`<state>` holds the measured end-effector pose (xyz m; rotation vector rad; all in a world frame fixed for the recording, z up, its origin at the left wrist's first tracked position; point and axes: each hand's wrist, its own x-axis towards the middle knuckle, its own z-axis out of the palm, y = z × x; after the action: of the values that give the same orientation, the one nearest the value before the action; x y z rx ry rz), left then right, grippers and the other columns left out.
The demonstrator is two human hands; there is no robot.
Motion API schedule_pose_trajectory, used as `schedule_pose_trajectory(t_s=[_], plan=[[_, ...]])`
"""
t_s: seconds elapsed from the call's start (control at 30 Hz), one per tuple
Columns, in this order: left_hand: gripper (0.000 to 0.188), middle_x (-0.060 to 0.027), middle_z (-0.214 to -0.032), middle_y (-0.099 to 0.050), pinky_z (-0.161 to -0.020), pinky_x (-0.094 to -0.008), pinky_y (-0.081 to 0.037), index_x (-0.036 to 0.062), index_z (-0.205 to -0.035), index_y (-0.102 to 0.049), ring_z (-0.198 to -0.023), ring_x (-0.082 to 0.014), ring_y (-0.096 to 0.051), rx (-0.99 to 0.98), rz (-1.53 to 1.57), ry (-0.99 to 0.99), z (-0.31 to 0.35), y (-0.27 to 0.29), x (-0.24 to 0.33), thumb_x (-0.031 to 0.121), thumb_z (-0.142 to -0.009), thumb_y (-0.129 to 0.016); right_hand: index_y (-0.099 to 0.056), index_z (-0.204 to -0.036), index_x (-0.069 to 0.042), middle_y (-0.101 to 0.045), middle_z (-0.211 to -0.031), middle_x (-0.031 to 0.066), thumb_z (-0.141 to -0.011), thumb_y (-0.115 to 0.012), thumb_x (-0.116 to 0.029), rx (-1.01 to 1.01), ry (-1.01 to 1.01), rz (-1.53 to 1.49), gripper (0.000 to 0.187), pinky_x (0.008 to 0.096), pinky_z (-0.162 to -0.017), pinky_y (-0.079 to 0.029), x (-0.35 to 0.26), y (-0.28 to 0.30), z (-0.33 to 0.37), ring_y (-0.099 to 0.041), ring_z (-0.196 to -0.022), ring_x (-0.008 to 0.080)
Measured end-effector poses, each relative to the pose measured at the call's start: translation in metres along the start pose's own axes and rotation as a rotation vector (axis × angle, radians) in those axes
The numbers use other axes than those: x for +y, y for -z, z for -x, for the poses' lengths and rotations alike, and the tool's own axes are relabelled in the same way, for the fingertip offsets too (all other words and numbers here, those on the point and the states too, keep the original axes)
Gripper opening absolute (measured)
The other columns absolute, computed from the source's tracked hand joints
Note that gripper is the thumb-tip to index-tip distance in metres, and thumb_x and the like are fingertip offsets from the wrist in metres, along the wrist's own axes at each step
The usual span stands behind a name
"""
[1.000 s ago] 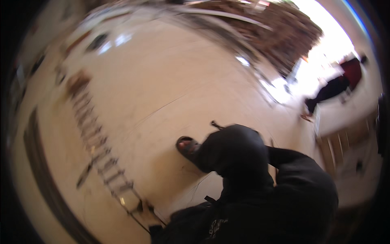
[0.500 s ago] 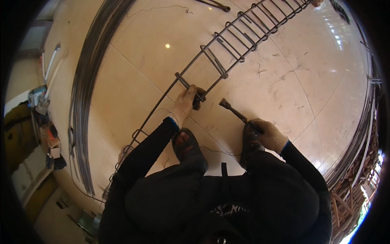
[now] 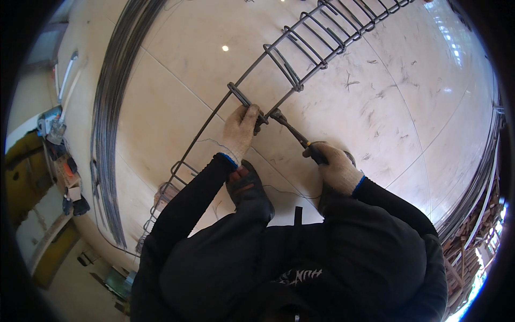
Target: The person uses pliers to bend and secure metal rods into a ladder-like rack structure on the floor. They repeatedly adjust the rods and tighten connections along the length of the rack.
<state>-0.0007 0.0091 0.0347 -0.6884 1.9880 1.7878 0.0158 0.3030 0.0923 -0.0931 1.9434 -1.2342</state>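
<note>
A long rebar cage of dark bars and square stirrups runs diagonally over the floor. My left hand, in a pale knit glove, is closed around the near side of one stirrup, by the end of a long bar. From its wrist side trails a thin tie wire. My right hand, gloved too, grips the dark handles of a pair of pincers. The head of the pincers touches or nearly touches the stirrup's corner, just right of my left fingers. Whether the jaws hold wire there is too small to tell.
A thick bundle of steel rods lies along the left. More long rods curve along the right, beside a heap of brownish pieces. Wire scraps are scattered on the tiles. My sandalled feet stand close to the cage.
My right hand has moved up and left, bringing the pincers' head from open floor to the stirrup's corner. My left hand keeps its hold in about the same place.
</note>
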Motion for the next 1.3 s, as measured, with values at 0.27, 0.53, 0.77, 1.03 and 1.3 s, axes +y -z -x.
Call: schedule_pose_trajectory(t_s=[0.27, 0.53, 0.77, 1.03, 1.3], plan=[[0.054, -0.0064, -0.093, -0.072, -0.07, -0.0306, -0.054, 0.0001, -0.113, -0.068, -0.078, -0.0135, -0.065, -0.009, -0.051, -0.05, -0.005, 0.0, -0.009, 0.053, -0.111, -0.058, -0.072, -0.11, -0.004, -0.068, -0.13, 0.0182, -0.076, -0.052, 0.016, 0.057, 0.109, 0.133, 0.043, 0.0426, -0.107, -0.052, -0.001, 0.004, 0.005, -0.065, -0.125, 0.0388], [0.054, -0.0069, -0.097, -0.072, -0.074, -0.0317, -0.054, -0.0002, -0.117, -0.072, -0.085, -0.0144, -0.066, -0.048, 0.014, -0.036, -0.002, 0.002, -0.009, 0.052, -0.11, -0.06, -0.071, -0.106, -0.004, -0.068, -0.128, 0.0197, -0.079, -0.054, 0.011, 0.124, 0.1, 0.281, 0.035, 0.0476, -0.103, -0.053, -0.004, -0.003, 0.009, -0.064, -0.123, 0.0424], [0.059, -0.0049, -0.103, -0.074, -0.075, -0.0312, -0.056, 0.0025, -0.125, -0.072, -0.088, -0.0143, -0.07, -0.172, 0.078, -0.042, -0.004, -0.003, -0.002, 0.056, -0.114, -0.049, -0.074, -0.105, -0.001, -0.071, -0.114, 0.0162, -0.081, -0.062, 0.001, -0.25, -0.115, -0.124, 0.027, 0.0408, -0.096, -0.055, -0.011, 0.003, -0.014, -0.069, -0.109, 0.0324], [0.066, -0.0091, -0.111, -0.077, -0.08, -0.033, -0.058, 0.0013, -0.13, -0.069, -0.092, -0.017, -0.072, -0.143, 0.009, -0.104, -0.011, 0.006, -0.023, 0.058, -0.116, -0.04, -0.075, -0.125, -0.006, -0.068, -0.12, 0.015, -0.08, -0.062, 0.001, -0.205, -0.05, -0.07, 0.047, 0.0377, -0.099, -0.053, -0.01, -0.017, -0.016, -0.066, -0.114, 0.0285], [0.056, -0.0078, -0.096, -0.075, -0.078, -0.0355, -0.056, 0.0033, -0.12, -0.073, -0.088, -0.0189, -0.07, -0.008, -0.058, -0.167, -0.002, -0.003, -0.014, 0.05, -0.117, -0.043, -0.068, -0.138, -0.007, -0.063, -0.141, 0.0181, -0.08, -0.058, 0.007, -0.037, 0.02, 0.229, 0.061, 0.0417, -0.108, -0.052, -0.038, 0.001, -0.026, -0.065, -0.127, 0.0354]])
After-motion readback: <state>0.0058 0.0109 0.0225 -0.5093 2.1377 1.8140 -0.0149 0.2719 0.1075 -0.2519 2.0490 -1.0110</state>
